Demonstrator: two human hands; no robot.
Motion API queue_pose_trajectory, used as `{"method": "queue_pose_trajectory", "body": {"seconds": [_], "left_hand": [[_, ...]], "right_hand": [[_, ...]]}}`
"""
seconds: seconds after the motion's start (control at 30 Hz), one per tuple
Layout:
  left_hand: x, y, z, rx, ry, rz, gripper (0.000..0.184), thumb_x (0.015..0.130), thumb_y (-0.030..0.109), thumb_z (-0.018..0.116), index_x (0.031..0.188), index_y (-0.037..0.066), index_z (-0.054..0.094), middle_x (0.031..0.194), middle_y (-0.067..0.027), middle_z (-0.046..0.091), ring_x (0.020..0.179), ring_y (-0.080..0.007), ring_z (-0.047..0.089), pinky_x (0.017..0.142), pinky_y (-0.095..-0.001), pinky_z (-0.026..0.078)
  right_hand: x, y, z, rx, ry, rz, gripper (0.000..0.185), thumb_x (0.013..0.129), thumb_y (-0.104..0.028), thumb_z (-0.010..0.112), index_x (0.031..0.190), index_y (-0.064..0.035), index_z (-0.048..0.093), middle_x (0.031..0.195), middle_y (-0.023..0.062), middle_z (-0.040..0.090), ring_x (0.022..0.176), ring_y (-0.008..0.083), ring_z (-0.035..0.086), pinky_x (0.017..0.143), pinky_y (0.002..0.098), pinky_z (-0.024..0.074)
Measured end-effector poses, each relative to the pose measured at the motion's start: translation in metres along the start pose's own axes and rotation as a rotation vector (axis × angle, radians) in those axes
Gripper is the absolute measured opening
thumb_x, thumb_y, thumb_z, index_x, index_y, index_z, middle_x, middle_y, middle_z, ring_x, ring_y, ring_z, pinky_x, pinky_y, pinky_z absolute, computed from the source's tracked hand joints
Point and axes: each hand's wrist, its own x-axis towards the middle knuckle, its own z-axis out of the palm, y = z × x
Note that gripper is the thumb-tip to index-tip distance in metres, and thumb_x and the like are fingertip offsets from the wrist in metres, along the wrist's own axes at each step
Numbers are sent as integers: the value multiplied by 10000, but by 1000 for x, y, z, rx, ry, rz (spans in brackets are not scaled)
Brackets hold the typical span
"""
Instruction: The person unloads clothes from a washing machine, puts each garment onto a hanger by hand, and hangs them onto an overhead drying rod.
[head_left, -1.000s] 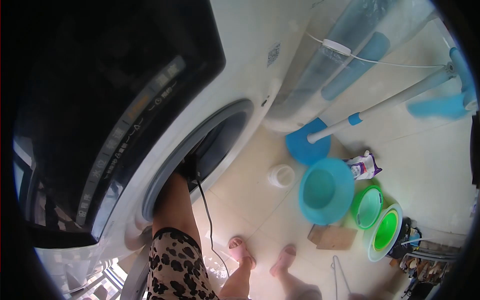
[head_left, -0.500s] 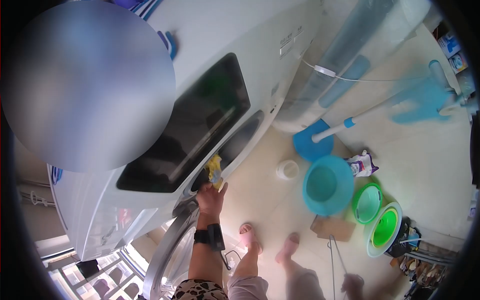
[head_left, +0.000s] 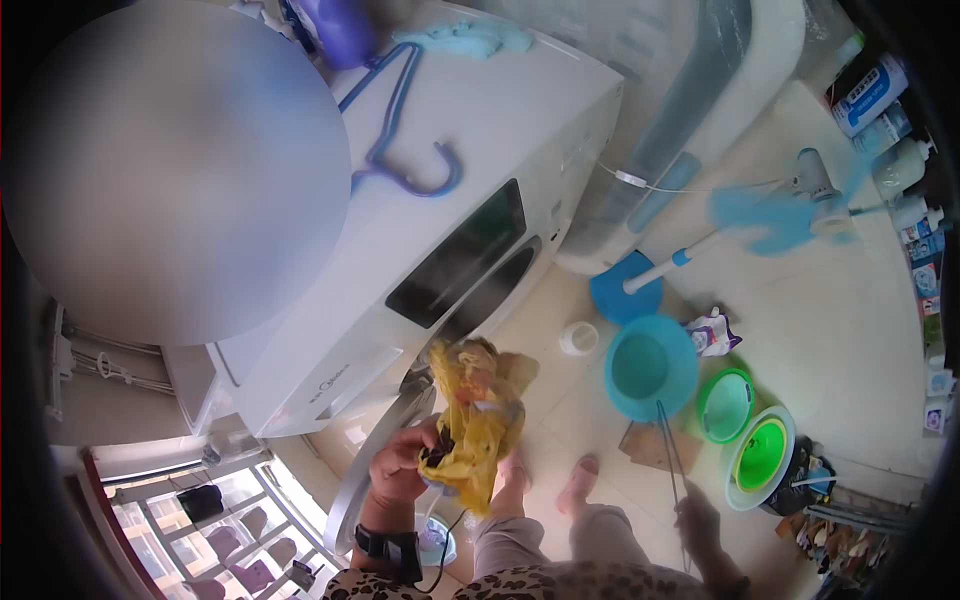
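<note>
Bunched in my left hand [head_left: 398, 465] is a yellow garment [head_left: 475, 425] with lighter and dark patches, its folds hanging free. It is held just in front of the front-loading washing machine [head_left: 330, 375], whose round door [head_left: 345, 490] stands open beside my wrist. Farther right, my right hand [head_left: 697, 520] grips a thin wire hanger [head_left: 672, 450], which points away from me above the floor. Some of the right hand's fingers are hard to see.
A purple hanger [head_left: 395, 165] and a purple bottle [head_left: 335, 30] are on the machine's top. On the floor stand a blue basin [head_left: 683, 345], a white tub [head_left: 578, 339], green basins [head_left: 725, 405] and a blue dustpan [head_left: 625, 287]. Bottles [head_left: 870, 95] line the right side.
My left hand has drawn the yellow garment away from the machine's door opening and up toward me. My right hand has come further into view with the wire hanger. The view has shifted over the machine's top.
</note>
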Motion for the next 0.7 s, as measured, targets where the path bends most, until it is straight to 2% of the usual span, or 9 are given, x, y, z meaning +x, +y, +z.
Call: {"method": "queue_pose_trajectory", "body": {"seconds": [0.1,0.2,0.37,0.4,0.47,0.57,0.6,0.63,0.7], "left_hand": [[-47,40,47,-33,-289,49,252,658,201,546,671,-50,548,965,-300,550,893,-395,527,818,-426,407],[-92,59,86,-149,-458,112,289,686,215,567,684,-75,569,978,-354,531,814,-415,537,786,-472,414],[-153,53,177,-151,-729,369,334,748,360,597,728,28,561,913,-257,545,791,-343,522,708,-426,420],[-166,44,199,-150,-723,489,354,754,398,614,742,49,557,895,-232,546,788,-324,516,693,-411,418],[-203,37,225,-37,-608,392,423,675,418,737,702,73,494,823,-156,533,734,-276,493,627,-372,392],[-259,22,271,48,-333,452,379,647,308,757,682,89,450,760,-106,495,699,-244,472,594,-348,375],[-270,20,285,2,-283,513,364,604,204,749,673,100,407,727,-90,463,680,-225,458,571,-336,367],[-282,16,297,-95,-235,583,326,583,153,713,684,99,407,729,-102,469,689,-233,464,580,-347,387],[-308,16,316,-55,-156,669,324,577,147,706,686,100,405,728,-105,469,686,-241,465,589,-349,404]], "right_hand": [[8,-15,-4,-95,-77,-262,277,862,-68,546,1130,-4,575,802,99,582,592,153,566,527,275,475],[18,-57,-2,-170,-107,-562,295,818,-62,623,1104,6,590,809,112,565,651,204,570,592,311,479],[10,-124,-2,-19,-404,-900,485,768,-161,733,1183,-4,537,880,116,555,780,218,575,694,324,483],[4,-137,-4,61,-546,-943,502,759,-152,737,1197,-16,531,895,115,551,798,223,571,710,327,482],[-7,-150,-10,108,-828,-1070,471,758,-104,722,1183,-33,532,900,103,542,787,231,559,707,327,476],[-26,-148,-15,248,-888,-1338,331,779,-50,683,1081,-14,554,883,97,536,753,224,557,684,313,469],[-31,-151,-21,212,-859,-1372,182,811,-17,645,972,0,562,865,89,532,715,211,552,649,295,462],[-42,-154,-29,181,-913,-1024,137,824,-21,640,936,1,565,861,82,535,693,206,547,633,279,457],[-64,-173,-32,203,-811,-1108,175,839,-40,634,998,-2,574,861,74,539,704,191,545,653,276,456]]}}
